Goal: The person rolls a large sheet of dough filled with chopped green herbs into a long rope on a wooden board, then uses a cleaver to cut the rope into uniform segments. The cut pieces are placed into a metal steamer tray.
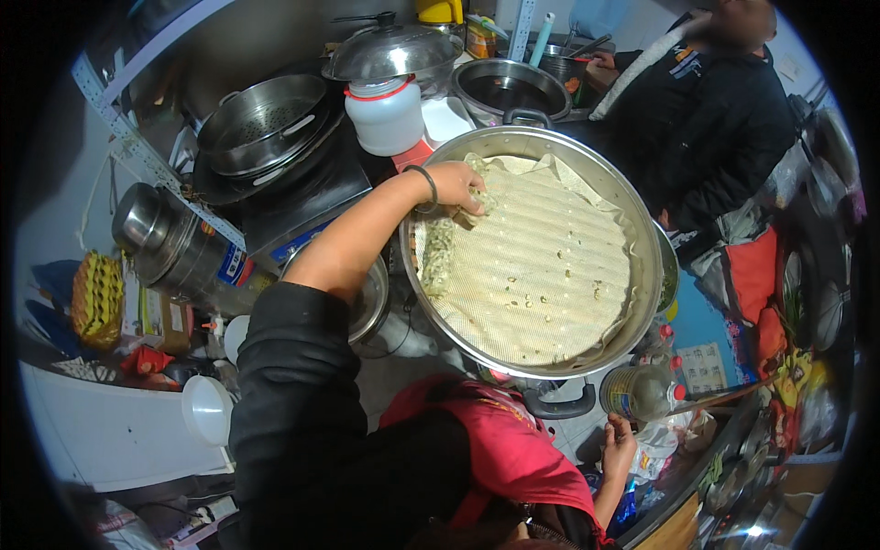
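Observation:
A large round metal steamer pan (653, 261), lined with a cream mesh steamer cloth (529, 268), is before me. My left hand (462, 187) reaches in at its left side, fingers closed around a pale, green-speckled food roll (480, 206). A longer speckled roll (437, 258) lies along the left rim, just below that hand. Small crumbs of greens dot the cloth. My right hand (619, 443) is low at the right, below the pan and near a large plastic bottle (636, 392). Its fingers are curled, and whether they are closed is unclear.
Behind the pan are a white tub (385, 117), a metal basin (512, 89) and a glass lid (395, 51). A perforated steamer tray (265, 124) rests on the stove at left. A person in a dark jacket (715, 117) stands at right. A black pan handle (560, 402) juts towards me.

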Tool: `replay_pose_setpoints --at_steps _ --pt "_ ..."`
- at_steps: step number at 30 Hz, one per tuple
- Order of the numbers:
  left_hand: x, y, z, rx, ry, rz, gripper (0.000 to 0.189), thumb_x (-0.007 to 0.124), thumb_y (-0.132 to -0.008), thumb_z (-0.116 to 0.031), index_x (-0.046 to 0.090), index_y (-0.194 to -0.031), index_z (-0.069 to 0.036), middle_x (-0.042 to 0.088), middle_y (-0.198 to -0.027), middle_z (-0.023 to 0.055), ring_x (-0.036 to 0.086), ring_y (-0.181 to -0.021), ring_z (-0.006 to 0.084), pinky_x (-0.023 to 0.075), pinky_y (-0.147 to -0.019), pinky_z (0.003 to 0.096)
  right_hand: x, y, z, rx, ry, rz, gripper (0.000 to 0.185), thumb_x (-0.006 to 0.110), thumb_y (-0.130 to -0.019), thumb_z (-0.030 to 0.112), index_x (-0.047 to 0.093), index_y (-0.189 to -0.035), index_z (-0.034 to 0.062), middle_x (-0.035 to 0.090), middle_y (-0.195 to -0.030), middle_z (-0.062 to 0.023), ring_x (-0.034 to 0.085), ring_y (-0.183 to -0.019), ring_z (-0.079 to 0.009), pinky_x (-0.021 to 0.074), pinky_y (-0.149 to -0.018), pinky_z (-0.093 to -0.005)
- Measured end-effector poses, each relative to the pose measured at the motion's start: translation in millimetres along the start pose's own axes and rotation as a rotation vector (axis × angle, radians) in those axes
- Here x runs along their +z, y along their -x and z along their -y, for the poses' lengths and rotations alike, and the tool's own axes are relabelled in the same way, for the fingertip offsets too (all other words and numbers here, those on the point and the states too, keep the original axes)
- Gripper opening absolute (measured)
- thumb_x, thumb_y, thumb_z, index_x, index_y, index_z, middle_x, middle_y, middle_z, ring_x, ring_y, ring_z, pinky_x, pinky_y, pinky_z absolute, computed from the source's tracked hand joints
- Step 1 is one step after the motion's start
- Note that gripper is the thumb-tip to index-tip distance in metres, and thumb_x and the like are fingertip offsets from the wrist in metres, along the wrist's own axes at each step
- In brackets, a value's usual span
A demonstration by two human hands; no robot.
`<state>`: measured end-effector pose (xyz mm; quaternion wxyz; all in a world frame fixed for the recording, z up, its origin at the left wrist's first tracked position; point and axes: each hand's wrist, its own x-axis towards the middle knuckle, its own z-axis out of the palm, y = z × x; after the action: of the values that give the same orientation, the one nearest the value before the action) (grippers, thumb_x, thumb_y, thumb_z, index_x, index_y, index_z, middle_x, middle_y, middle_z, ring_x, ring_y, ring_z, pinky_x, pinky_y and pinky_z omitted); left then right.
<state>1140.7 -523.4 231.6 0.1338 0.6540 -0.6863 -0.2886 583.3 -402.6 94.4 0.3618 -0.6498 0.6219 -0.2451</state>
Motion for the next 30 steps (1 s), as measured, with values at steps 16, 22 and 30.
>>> replay_pose_setpoints --at_steps 16,22,30 --pt "33 1 -14 -0.278 -0.485 -0.170 0.049 0.055 -0.082 -0.035 0.054 -0.111 0.005 0.062 -0.109 0.0248 0.060 -0.103 0.0361 0.0467 -0.088 0.0414 -7 17 -28 -0.012 -0.059 -0.056 0.021 0.057 -0.087 0.002 0.063 -0.107 -0.0019 0.067 -0.094 -0.0129 0.063 -0.088 -0.0173 0.0478 -0.081 -0.0295" --pt "35 -3 10 -0.315 -0.235 -0.375 0.084 0.075 -0.062 -0.048 0.052 -0.120 0.007 0.061 -0.110 0.0279 0.060 -0.103 0.0373 0.0451 -0.093 0.0398 -10 11 -30 -0.051 0.008 -0.057 0.022 0.058 -0.086 0.002 0.063 -0.107 -0.0009 0.068 -0.095 -0.0142 0.064 -0.088 -0.0201 0.0483 -0.081 -0.0305" --pt "40 -5 15 -0.300 -0.218 -0.219 0.098 0.075 -0.060 -0.055 0.043 -0.136 -0.002 0.043 -0.131 0.0309 0.047 -0.120 0.0398 0.0383 -0.101 0.0392 -8 -3 -22 -0.109 0.044 -0.032 0.021 0.060 -0.085 0.004 0.064 -0.106 0.0013 0.068 -0.096 -0.0158 0.065 -0.089 -0.0240 0.0488 -0.081 -0.0321"
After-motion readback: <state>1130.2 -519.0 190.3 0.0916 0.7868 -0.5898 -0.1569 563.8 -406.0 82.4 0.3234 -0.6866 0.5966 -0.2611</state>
